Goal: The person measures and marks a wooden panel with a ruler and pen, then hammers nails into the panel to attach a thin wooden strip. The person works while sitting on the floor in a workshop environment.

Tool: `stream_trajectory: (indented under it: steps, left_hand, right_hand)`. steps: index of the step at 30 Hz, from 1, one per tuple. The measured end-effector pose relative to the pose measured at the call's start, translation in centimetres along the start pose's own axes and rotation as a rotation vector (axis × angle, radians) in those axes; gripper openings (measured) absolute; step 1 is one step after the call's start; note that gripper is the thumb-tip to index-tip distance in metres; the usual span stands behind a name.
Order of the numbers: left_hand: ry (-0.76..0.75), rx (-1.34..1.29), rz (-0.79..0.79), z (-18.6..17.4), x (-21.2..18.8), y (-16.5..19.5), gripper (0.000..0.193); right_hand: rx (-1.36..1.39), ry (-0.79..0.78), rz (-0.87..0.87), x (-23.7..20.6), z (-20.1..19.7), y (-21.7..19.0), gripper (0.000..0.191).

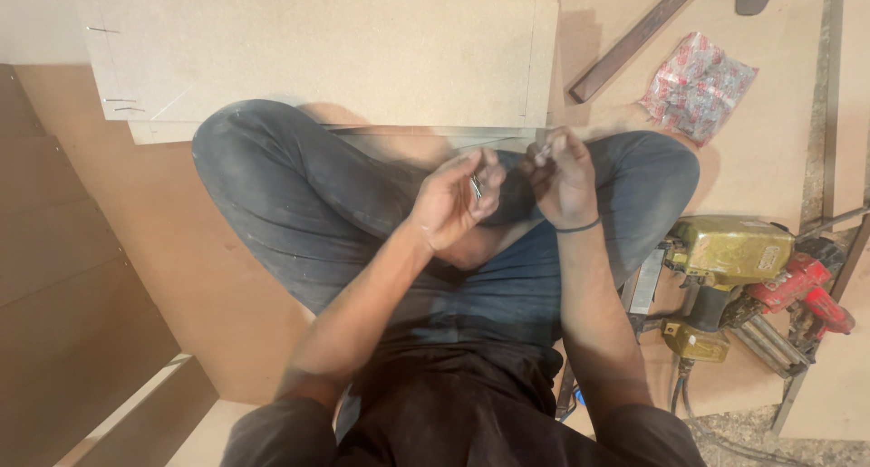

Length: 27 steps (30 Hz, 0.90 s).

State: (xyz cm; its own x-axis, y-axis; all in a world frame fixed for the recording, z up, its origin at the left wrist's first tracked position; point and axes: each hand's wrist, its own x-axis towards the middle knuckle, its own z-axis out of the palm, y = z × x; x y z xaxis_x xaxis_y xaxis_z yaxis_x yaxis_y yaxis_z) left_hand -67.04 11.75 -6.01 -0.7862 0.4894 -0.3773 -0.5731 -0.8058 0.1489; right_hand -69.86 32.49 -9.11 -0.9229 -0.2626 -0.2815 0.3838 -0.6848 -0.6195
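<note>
Near the camera, the left hand [450, 202] pinches small metal fasteners [476, 188]; the right hand [562, 179] curls shut on something too small to tell. Loosened fingers could spill them onto the lap.

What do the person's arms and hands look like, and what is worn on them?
Both forearms are bare. Dark brown short sleeves show near the bottom edge. The left hand wears nothing that shows. The right hand has a thin dark band around its wrist. No gloves or rings show on the fingers.
</note>
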Motion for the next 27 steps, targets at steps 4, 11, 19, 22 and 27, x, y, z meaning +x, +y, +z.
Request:
stream_trajectory:
  steps: [4, 11, 19, 22, 27]
  left_hand:
    - [0.296, -0.117, 0.063, -0.2, 2.5, -1.8, 0.026]
    - [0.739, 0.062, 0.242, -4.0, 2.7, -6.0, 0.021]
    - [0.298, 0.237, 0.079, -3.9, -0.7, -4.3, 0.021]
    - [0.286, 0.576, 0.185, -3.5, 0.0, -4.0, 0.021]
    - [0.240, 0.688, 0.253, -3.5, 0.7, -3.5, 0.020]
  right_hand:
    - [0.037, 0.149, -0.016, 0.7, -0.1, 0.1, 0.013]
    - [-0.048, 0.179, -0.005, 1.2, -0.4, 0.9, 0.011]
    - [-0.330, 0.134, -0.101, 1.5, 0.4, 2.1, 0.010]
    - [-0.598, 0.124, -0.154, 1.2, 0.9, 2.1, 0.011]
    - [-0.782, 0.102, -0.188, 0.5, 1.4, 1.9, 0.013]
